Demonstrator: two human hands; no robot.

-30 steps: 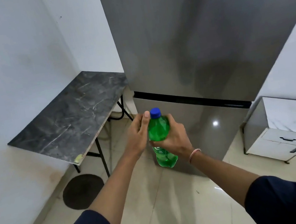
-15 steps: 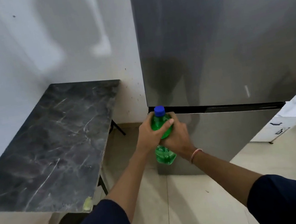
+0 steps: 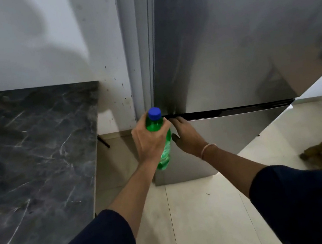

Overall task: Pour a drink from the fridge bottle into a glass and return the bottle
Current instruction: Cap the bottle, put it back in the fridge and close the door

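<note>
Head view: green bottle (image 3: 159,140), blue cap on, upright in left hand (image 3: 148,139) clamped round its neck, just before the closed fridge (image 3: 228,49). Right hand (image 3: 187,136) empty, fingers reaching the door seam. Best to hook the upper door edge, pull steadily, keep bottle clear.

Green bottle (image 3: 160,143) — previously being gripped by both hands, now being held by the left hand (image 3: 150,140) alone. Right hand (image 3: 187,136) — being placed at the dark seam between the fridge (image 3: 228,49) doors. Fridge being viewed closer.
</note>
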